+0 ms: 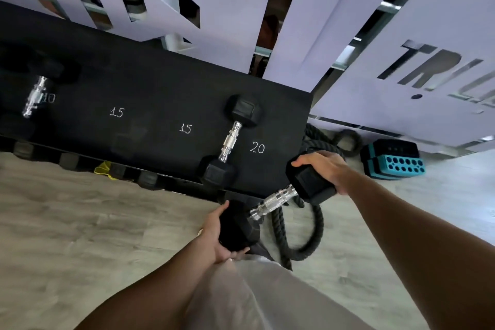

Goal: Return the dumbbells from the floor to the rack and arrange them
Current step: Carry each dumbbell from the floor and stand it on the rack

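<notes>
I hold a black hex dumbbell (273, 202) with a chrome handle just off the near right corner of the black rack (150, 99). My left hand (214, 236) cups its near head and my right hand (325, 166) grips its far head. Another hex dumbbell (230, 140) lies on the rack top beside the white number 20. A third dumbbell (34, 96) rests at the far left by the number 10. Two spots marked 15 have nothing on them.
A thick black battle rope (308, 228) coils on the wooden floor under the held dumbbell. Teal and black step blocks (393, 159) sit by the mirrored wall at right. More dumbbell heads (67, 161) show on a lower shelf, with a yellow band (104, 169).
</notes>
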The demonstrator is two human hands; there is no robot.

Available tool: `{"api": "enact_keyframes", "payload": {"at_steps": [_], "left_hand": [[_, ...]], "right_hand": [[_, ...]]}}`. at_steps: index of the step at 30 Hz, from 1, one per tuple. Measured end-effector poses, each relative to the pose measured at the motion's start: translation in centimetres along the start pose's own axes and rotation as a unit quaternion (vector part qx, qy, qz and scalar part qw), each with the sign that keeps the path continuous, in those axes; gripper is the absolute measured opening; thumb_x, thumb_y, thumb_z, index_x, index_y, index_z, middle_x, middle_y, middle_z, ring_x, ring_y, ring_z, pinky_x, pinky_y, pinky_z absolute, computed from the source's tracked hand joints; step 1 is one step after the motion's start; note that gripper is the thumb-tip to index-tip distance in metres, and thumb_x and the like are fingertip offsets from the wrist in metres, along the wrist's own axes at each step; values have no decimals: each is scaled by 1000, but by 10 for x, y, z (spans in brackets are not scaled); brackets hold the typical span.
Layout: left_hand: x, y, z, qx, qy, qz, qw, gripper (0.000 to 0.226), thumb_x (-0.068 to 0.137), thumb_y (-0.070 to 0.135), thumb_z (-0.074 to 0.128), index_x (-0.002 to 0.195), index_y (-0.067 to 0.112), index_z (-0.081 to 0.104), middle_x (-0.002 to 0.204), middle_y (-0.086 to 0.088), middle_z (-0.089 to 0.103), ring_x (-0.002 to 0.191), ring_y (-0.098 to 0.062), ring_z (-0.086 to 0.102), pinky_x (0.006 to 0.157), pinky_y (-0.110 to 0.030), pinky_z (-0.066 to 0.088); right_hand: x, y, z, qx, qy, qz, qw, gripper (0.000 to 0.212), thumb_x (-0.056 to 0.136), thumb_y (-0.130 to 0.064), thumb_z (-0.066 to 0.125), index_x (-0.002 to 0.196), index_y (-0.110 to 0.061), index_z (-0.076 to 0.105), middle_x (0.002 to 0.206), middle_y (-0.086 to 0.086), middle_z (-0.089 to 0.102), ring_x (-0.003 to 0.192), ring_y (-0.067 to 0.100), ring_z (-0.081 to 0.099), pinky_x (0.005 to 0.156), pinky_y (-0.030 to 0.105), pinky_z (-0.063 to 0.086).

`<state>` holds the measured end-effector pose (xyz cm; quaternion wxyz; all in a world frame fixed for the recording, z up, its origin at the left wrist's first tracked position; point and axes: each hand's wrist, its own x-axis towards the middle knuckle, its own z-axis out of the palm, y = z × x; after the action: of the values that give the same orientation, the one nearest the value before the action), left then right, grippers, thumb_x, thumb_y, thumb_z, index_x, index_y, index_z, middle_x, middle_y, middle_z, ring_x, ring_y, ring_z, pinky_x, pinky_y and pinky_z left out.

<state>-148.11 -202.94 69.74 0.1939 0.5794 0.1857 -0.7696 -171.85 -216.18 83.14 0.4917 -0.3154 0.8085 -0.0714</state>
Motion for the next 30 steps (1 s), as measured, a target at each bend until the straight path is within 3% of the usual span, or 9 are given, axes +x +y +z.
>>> {"api": "enact_keyframes", "payload": {"at_steps": [5,11,14,20,27,30], "left_hand": [[20,12,31,-15,-18,3,1000,73,70,69,68,116,13,72,97,-24,77,104,-41,68,96,-56,52],[29,28,65,-24,-7,6,1000,82,55,70,85,112,14,66,111,-23,71,101,-44,68,87,-62,55],[34,40,85,-12,-22,-5,1000,80,58,63,86,118,15,67,110,-23,74,101,-42,69,87,-59,56],[40,73,126,55,79,23,995,74,57,62,83,115,27,56,124,-6,47,93,-34,56,72,-59,61],[59,92,143,108,160,57,980,102,49,69,80,135,20,54,133,-7,55,112,-33,58,77,-48,62],[66,96,146,116,159,50,979,103,50,71,78,137,21,53,132,-6,53,103,-30,58,66,-43,63]], "right_hand": [[23,-38,-7,-51,4,-20,998,62,38,-51,91,97,-36,76,98,2,77,82,28,77,73,46,66],[58,-68,-21,-77,10,-39,996,47,40,-52,89,82,-38,73,95,-5,74,85,21,75,82,38,64],[78,-81,-30,-104,10,-45,994,49,45,-54,87,89,-37,72,101,-1,73,92,25,73,87,42,63],[116,-104,-51,-140,-8,-30,990,50,56,-51,88,100,-33,71,104,8,73,86,31,76,80,49,65],[148,-119,-44,-172,3,-59,983,84,45,-60,85,117,-32,51,120,7,57,100,29,66,85,46,62],[162,-127,-37,-196,-2,-74,978,92,40,-63,82,122,-34,52,120,4,57,99,25,63,87,43,60]]}}
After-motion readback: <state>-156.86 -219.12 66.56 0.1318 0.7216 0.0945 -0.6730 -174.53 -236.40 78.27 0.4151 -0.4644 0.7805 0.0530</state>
